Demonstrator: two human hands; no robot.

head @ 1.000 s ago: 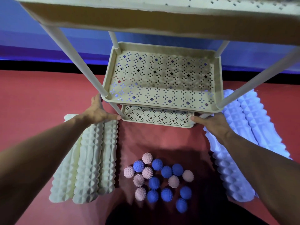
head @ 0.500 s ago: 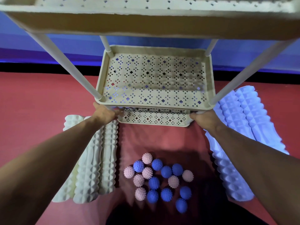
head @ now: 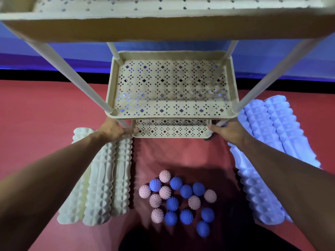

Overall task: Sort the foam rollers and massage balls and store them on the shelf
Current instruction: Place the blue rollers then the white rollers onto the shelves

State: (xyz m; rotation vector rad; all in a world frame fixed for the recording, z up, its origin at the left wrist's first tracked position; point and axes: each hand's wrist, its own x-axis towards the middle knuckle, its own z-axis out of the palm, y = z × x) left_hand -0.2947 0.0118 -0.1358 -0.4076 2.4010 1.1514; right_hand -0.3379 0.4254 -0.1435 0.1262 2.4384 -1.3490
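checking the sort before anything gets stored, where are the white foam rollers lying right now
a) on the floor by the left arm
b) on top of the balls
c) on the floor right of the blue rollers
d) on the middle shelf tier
a: the white foam rollers lie side by side on the red floor under the left hand, and the middle shelf tier holds nothing.

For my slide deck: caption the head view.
Both hands at shelf's lowest tier; cream and blue rollers, balls on floor.
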